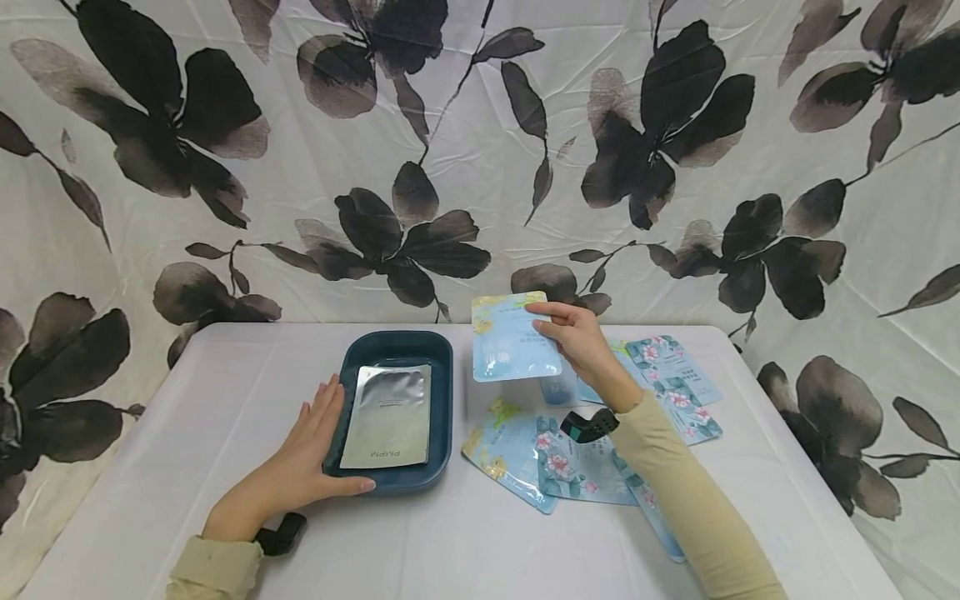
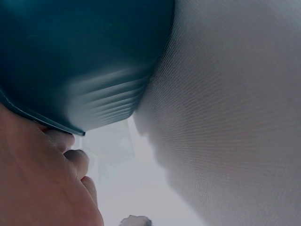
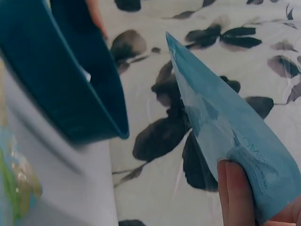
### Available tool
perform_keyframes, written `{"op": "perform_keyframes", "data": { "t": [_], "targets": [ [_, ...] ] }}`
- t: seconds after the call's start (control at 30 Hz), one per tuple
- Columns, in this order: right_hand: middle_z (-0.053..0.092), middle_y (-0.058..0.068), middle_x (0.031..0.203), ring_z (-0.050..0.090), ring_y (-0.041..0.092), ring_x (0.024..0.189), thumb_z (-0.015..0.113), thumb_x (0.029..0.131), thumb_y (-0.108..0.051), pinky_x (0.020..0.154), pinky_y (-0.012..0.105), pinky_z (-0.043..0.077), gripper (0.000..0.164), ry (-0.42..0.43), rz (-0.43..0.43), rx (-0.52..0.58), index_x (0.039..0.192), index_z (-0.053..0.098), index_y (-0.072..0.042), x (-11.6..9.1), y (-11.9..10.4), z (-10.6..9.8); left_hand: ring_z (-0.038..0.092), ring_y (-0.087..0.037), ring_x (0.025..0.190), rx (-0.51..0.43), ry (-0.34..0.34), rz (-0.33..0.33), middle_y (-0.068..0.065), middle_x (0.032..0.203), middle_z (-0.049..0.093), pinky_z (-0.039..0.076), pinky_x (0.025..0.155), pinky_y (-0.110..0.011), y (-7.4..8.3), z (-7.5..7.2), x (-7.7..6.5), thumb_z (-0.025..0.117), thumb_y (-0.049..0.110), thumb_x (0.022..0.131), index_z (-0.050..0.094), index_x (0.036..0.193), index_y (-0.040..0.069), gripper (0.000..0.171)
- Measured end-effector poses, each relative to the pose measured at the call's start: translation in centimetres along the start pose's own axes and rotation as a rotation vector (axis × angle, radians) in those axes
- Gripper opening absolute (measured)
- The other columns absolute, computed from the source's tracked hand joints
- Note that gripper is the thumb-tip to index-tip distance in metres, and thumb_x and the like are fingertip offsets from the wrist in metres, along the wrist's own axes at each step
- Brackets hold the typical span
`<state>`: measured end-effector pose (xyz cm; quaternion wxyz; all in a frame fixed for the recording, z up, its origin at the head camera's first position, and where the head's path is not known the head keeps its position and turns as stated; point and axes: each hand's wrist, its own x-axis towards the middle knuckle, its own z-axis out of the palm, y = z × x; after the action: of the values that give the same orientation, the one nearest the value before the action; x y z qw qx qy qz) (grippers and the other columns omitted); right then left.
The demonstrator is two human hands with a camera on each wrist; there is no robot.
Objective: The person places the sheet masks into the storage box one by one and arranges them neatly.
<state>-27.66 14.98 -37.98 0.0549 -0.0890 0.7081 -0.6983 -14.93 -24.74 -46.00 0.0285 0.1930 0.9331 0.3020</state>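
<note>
The head camera sits up high and looks forward and down. It is far enough back to see the table [image 1: 225, 400], the tray [image 1: 446, 400], the left hand [image 1: 300, 467], the right hand [image 1: 576, 340] and the flowery cloth [image 1: 285, 208] behind. The left wrist camera is very close to the tray's outside wall, with its picture tipped sideways. The right wrist camera, also tipped, looks past a near blue packet [image 1: 510, 342] to the tray and cloth. All three views share the tray.
</note>
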Motion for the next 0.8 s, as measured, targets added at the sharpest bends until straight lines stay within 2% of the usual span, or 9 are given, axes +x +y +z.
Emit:
{"op": "perform_keyframes", "data": {
  "t": [0.1, 0.37, 0.4, 0.47, 0.53, 0.6, 0.63, 0.7, 0.8],
  "targets": [
    [0.021, -0.006, 0.059, 0.016, 0.012, 0.051, 0.059, 0.097, 0.003, 0.049, 0.021, 0.022, 0.034, -0.001, 0.008, 0.047, 0.131, 0.060, 0.006, -0.1, -0.4, 0.8, -0.020, -0.029, 0.149, 0.018, 0.005, 0.003, -0.011, 0.165, -0.016, -0.013, 0.118, -0.053, 0.0, 0.0, 0.0, 0.082, 0.062, 0.070, -0.004, 0.158, 0.002, 0.137],
    [0.026, -0.006, 0.056, 0.020, 0.010, 0.050, 0.056, 0.096, 0.007, 0.049, 0.020, 0.024, 0.040, -0.053, 0.031, 0.121, 0.135, 0.057, 0.004, 0.1, -0.9, 3.6, -0.021, -0.027, 0.149, 0.048, 0.013, 0.014, -0.011, 0.165, -0.015, -0.015, 0.118, -0.048, 0.1, -0.1, 0.0, 0.080, 0.064, 0.070, -0.003, 0.158, 0.001, 0.136],
    [0.031, -0.005, 0.058, 0.021, 0.010, 0.051, 0.056, 0.095, 0.008, 0.050, 0.020, 0.025, 0.041, -0.062, 0.033, 0.127, 0.136, 0.057, 0.004, 0.1, -1.0, 4.0, -0.020, -0.027, 0.149, 0.056, 0.014, 0.015, -0.012, 0.165, -0.014, -0.015, 0.118, -0.047, 0.1, -0.1, 0.0, 0.080, 0.064, 0.070, -0.003, 0.158, 0.001, 0.136],
    [0.049, -0.004, 0.068, 0.038, 0.006, 0.056, 0.054, 0.094, 0.010, 0.054, 0.016, 0.036, 0.044, -0.081, 0.046, 0.154, 0.137, 0.055, 0.004, 0.2, -1.0, 4.9, -0.019, -0.027, 0.150, 0.082, 0.016, 0.011, -0.015, 0.165, -0.011, -0.014, 0.119, -0.046, 0.2, -0.1, 0.0, 0.079, 0.067, 0.070, -0.002, 0.157, -0.001, 0.137],
    [0.067, 0.006, 0.097, 0.057, 0.008, 0.072, 0.053, 0.094, 0.011, 0.062, 0.017, 0.047, 0.046, -0.102, 0.059, 0.168, 0.139, 0.054, 0.003, 0.3, -1.1, 5.7, -0.018, -0.026, 0.150, 0.105, 0.018, 0.006, -0.018, 0.165, -0.008, -0.013, 0.119, -0.045, 0.3, -0.1, 0.1, 0.078, 0.069, 0.069, -0.001, 0.157, -0.002, 0.138],
    [0.062, 0.014, 0.128, 0.064, 0.018, 0.098, 0.053, 0.093, 0.013, 0.072, 0.023, 0.054, 0.048, -0.125, 0.074, 0.177, 0.140, 0.052, 0.003, 0.4, -1.2, 6.6, -0.017, -0.026, 0.150, 0.119, 0.020, 0.003, -0.020, 0.164, -0.006, -0.013, 0.119, -0.045, 0.3, -0.1, 0.1, 0.077, 0.070, 0.068, 0.000, 0.157, -0.002, 0.138],
    [0.057, 0.016, 0.137, 0.063, 0.022, 0.109, 0.052, 0.092, 0.013, 0.076, 0.026, 0.056, 0.050, -0.137, 0.082, 0.182, 0.141, 0.051, 0.003, 0.5, -1.1, 7.0, -0.017, -0.026, 0.150, 0.121, 0.019, 0.000, -0.020, 0.165, -0.006, -0.013, 0.119, -0.045, 0.3, -0.1, 0.1, 0.077, 0.071, 0.068, 0.000, 0.157, -0.002, 0.139],
    [0.052, 0.020, 0.143, 0.060, 0.028, 0.116, 0.053, 0.091, 0.015, 0.079, 0.028, 0.056, 0.052, -0.159, 0.092, 0.179, 0.142, 0.050, 0.003, 0.6, -1.1, 7.7, -0.017, -0.026, 0.150, 0.118, 0.018, -0.002, -0.018, 0.165, -0.007, -0.012, 0.119, -0.045, 0.4, -0.1, 0.1, 0.077, 0.071, 0.068, 0.000, 0.157, -0.002, 0.139],
    [0.051, 0.023, 0.142, 0.056, 0.032, 0.124, 0.053, 0.088, 0.017, 0.083, 0.031, 0.056, 0.057, -0.187, 0.102, 0.180, 0.143, 0.048, 0.003, 0.8, -0.9, 8.7, -0.016, -0.028, 0.150, 0.107, 0.015, -0.005, -0.016, 0.165, -0.009, -0.013, 0.119, -0.043, 0.4, -0.1, 0.1, 0.077, 0.070, 0.068, -0.001, 0.157, -0.001, 0.139]
  ]
}}
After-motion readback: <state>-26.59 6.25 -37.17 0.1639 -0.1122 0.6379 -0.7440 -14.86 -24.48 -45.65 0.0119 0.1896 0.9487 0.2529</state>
